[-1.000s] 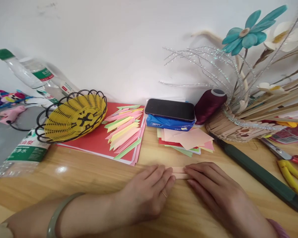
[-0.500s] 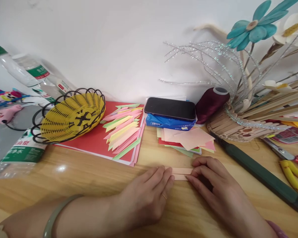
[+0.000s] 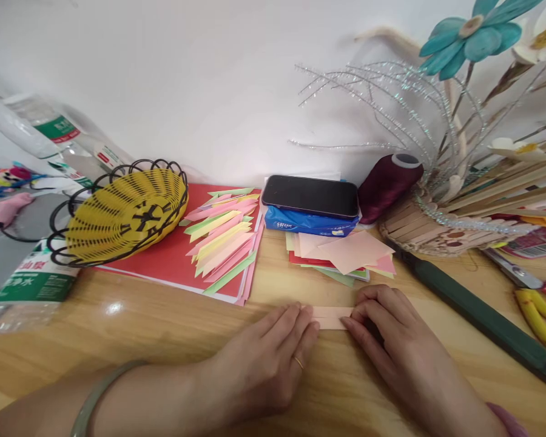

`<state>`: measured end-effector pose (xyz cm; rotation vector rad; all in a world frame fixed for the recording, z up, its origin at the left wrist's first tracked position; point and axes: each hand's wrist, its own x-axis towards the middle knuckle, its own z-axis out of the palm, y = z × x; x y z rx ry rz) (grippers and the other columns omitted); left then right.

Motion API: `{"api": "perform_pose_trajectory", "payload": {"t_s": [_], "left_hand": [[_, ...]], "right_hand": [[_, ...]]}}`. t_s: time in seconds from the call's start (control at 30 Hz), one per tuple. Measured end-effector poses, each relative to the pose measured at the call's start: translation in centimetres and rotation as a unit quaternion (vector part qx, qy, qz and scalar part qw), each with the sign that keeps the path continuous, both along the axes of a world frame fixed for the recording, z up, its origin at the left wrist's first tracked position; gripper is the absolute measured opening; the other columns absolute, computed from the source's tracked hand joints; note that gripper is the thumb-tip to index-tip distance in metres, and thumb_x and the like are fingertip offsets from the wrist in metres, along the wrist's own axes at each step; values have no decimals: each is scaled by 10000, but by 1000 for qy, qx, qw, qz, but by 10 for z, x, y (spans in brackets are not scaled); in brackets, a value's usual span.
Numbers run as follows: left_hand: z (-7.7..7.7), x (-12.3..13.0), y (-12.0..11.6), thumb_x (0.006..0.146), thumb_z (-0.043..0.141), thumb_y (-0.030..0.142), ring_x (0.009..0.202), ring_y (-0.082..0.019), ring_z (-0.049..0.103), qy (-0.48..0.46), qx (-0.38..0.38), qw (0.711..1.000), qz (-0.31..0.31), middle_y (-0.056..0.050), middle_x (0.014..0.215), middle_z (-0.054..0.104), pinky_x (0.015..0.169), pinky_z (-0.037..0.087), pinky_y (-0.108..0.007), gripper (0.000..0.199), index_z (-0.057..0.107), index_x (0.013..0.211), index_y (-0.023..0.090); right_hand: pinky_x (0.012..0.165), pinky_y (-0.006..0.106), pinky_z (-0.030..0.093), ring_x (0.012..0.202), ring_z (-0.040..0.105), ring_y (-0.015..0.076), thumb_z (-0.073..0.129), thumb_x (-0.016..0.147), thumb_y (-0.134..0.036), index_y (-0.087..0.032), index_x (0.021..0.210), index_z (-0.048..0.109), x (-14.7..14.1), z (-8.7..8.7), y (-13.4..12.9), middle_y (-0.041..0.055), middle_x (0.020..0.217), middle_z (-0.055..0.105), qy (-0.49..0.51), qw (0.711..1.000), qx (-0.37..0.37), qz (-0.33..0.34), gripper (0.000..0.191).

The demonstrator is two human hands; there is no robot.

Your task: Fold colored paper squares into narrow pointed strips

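In front of the blue packet on the wooden table, the left hand and right hand clamp opposite ends of peach paper; white wall behind.

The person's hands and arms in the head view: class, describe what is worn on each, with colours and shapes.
Both hands are bare, without gloves. The left hand has a thin gold-coloured ring on one finger, and a smooth, rounded grey-green bangle circles that forearm. The right hand shows no ring; a mauve-pink band or cuff sits at its wrist, too cut off to tell which.
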<state>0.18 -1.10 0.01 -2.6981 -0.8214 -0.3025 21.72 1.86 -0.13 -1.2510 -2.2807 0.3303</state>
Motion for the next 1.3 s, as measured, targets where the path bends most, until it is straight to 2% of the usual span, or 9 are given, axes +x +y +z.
{"api": "perform_pose_trajectory", "payload": {"t_s": [0.2, 0.67, 0.93, 1.07, 1.3], "left_hand": [[0, -1, 0, 899, 294, 101, 1085, -249, 559, -11, 1, 1000, 1, -150, 1170, 598, 935, 408, -355, 365, 537, 1162, 31], [-1, -2, -1, 878, 320, 84, 1081, -256, 563, -19, 9, 1000, -4, -159, 1147, 610, 944, 399, -367, 353, 542, 1144, 16], [-3, -3, -1, 903, 279, 86, 1100, -243, 542, -20, -5, 1000, -3, -142, 1173, 596, 947, 390, -349, 366, 542, 1150, 28], [-2, -4, 1, 917, 287, 110, 1096, -212, 531, -28, -24, 999, 11, -80, 1219, 573, 958, 389, -324, 362, 550, 1162, 64], [0, -6, 6, 917, 356, 120, 1102, -250, 533, -37, 1, 999, -20, -79, 1170, 605, 969, 395, -377, 306, 590, 1108, 72]], "right_hand": [[635, 318, 476, 750, 503, 184, 419, 893, -207, -184, 706, 489, 0, 1, 1, 71, 805, 504, -13, 999, 28, 11, 201], [642, 315, 475, 745, 511, 186, 425, 881, -175, -175, 705, 497, -1, 0, 1, 76, 793, 507, -22, 999, 44, 13, 190], [658, 347, 469, 762, 492, 198, 406, 896, -209, -182, 716, 490, 0, -5, 1, 72, 807, 503, -31, 999, 19, 2, 201], [678, 368, 462, 784, 487, 208, 411, 900, -235, -188, 729, 483, 1, -7, -2, 70, 825, 500, -35, 999, 5, -4, 191], [686, 370, 473, 797, 491, 199, 421, 896, -227, -194, 759, 468, 3, -7, -3, 68, 852, 496, -25, 999, -21, -7, 149]]}}
